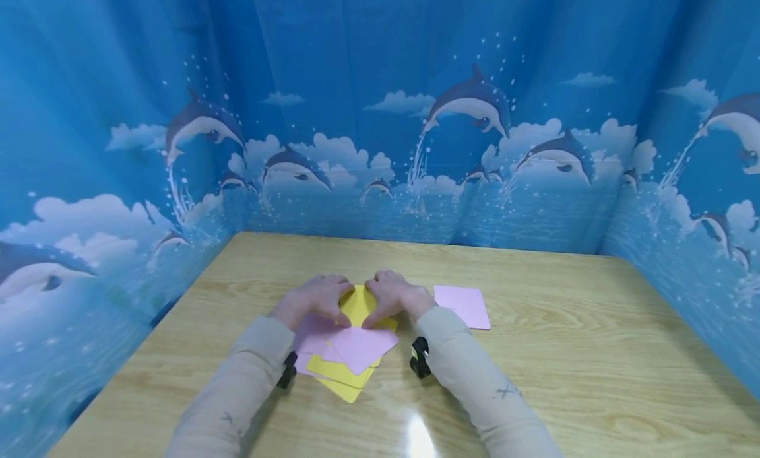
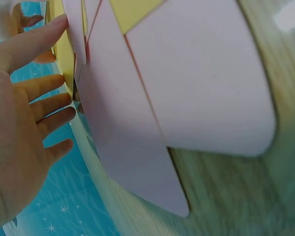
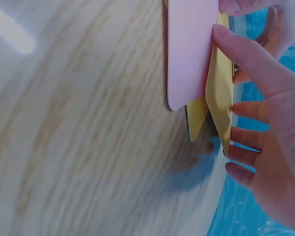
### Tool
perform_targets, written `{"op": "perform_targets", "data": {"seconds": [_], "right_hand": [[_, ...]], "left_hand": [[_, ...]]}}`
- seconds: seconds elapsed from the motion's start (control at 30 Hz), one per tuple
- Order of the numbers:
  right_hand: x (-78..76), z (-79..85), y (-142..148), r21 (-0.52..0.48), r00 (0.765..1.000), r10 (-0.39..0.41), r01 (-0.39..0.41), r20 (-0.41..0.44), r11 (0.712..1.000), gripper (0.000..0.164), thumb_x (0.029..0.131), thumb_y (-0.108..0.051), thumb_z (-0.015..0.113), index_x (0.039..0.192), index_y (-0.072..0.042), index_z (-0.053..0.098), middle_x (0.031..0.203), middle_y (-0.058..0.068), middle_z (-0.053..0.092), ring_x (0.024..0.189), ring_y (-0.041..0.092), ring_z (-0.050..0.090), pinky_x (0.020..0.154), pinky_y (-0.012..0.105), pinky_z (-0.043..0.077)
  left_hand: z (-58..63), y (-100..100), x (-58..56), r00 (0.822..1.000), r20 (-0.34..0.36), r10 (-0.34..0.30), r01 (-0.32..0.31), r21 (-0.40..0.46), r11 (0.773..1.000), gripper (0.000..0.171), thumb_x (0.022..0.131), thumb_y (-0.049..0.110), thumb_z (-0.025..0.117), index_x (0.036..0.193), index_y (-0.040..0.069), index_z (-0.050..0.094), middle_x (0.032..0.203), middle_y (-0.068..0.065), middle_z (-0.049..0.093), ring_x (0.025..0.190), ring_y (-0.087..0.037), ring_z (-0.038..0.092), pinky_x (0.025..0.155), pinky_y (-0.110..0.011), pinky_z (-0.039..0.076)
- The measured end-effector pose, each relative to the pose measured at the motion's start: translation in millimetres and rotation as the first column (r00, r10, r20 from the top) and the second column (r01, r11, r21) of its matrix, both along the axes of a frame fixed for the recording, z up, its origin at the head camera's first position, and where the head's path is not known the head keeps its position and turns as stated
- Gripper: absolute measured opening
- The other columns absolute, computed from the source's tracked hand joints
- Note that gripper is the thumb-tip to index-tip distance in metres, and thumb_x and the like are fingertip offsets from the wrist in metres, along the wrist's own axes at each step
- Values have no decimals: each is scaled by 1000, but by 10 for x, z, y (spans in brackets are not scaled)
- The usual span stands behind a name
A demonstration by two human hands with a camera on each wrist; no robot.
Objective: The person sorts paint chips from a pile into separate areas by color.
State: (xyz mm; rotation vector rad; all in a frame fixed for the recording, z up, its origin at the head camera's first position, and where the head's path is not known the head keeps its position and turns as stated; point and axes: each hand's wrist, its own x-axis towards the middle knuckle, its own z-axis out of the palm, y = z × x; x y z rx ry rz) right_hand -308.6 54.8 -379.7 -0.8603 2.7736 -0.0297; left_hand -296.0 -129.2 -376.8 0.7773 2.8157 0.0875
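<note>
Lying right of pile (image 1: 361, 344) — pink card (image 1: 466, 306)

Cards (image 1: 363, 347) smooth, matt, paper-like; table (image 1: 564, 352) glossy, wood-grained; curtain (image 1: 356, 35) creased cloth; sleeves (image 1: 228, 392) matt cloth

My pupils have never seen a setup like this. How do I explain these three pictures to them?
No machine here: just a person's left hand and right hand, both bare. The wide picture is taken from the head; the two close ones from the left and right wrists. Pink and yellow cards lie heaped on a table, with one pink card apart to the right. Both hands grip a yellow card at the heap's far end. Behind hangs dolphin-printed cloth.
</note>
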Motion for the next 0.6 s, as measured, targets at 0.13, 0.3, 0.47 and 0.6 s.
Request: {"op": "perform_targets", "data": {"seconds": [0.13, 0.3, 0.47, 0.6], "right_hand": [[-6, 3, -12, 37, 998, 52, -50, -44, 998, 83, 70, -63, 67, 132, -11, 48, 124, 8, 49, 110, 22, 44, 99, 37, 34], [-2, -7, -20, 41, 995, 80, -77, -55, 996, 79, 71, -61, 66, 129, -10, 51, 120, 7, 52, 104, 20, 49, 94, 35, 40], [17, -10, -20, 34, 991, 113, -110, -74, 993, 75, 74, -60, 64, 129, -10, 52, 123, 8, 52, 107, 22, 49, 94, 36, 41], [21, -2, -8, 39, 987, 128, -125, -93, 991, 75, 75, -61, 62, 129, -11, 51, 126, 8, 50, 112, 23, 47, 96, 39, 39]], "left_hand": [[5, -13, 2, 1000, 3, -2, 2, 6, 1000, 83, 69, 51, 71, 134, 6, 47, 135, -13, 44, 125, -31, 39, 106, -48, 26], [-9, -32, 9, 1000, 12, -2, 2, 6, 1000, 86, 71, 55, 69, 136, 5, 44, 138, -14, 42, 127, -31, 36, 106, -49, 24], [-47, -48, 19, 1000, -7, -28, 28, 10, 1000, 92, 71, 62, 65, 139, 5, 40, 139, -14, 40, 128, -32, 36, 106, -48, 25], [-71, -47, 3, 994, -81, -68, 66, -22, 998, 92, 72, 67, 60, 138, 6, 41, 137, -13, 43, 127, -31, 36, 107, -47, 23]]}}
